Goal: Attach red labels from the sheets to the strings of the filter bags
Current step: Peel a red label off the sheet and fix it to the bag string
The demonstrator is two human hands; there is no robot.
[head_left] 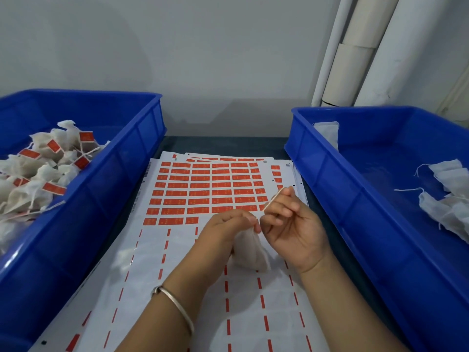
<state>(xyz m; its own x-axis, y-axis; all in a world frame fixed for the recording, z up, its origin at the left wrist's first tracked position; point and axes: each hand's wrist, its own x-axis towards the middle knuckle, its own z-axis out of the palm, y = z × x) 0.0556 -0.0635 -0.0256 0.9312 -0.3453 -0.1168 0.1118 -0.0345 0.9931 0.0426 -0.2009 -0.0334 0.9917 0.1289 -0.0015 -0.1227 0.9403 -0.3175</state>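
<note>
A white filter bag [250, 252] hangs over the label sheet [203, 191], its gathered neck pinched in my left hand [225, 232]. My right hand [291, 222] pinches a red label [274, 199], seen edge-on as a thin strip, right by the bag's neck where the string [258, 216] comes out. Rows of red labels cover the far half of the sheet; the near half holds only narrow red leftovers.
A blue bin [121, 174] on the left holds several labelled filter bags [43, 171]. Another blue bin [337, 189] on the right holds unlabelled bags [449, 196] with loose strings. More sheets lie stacked under the top one. White pipes [355, 54] stand against the wall.
</note>
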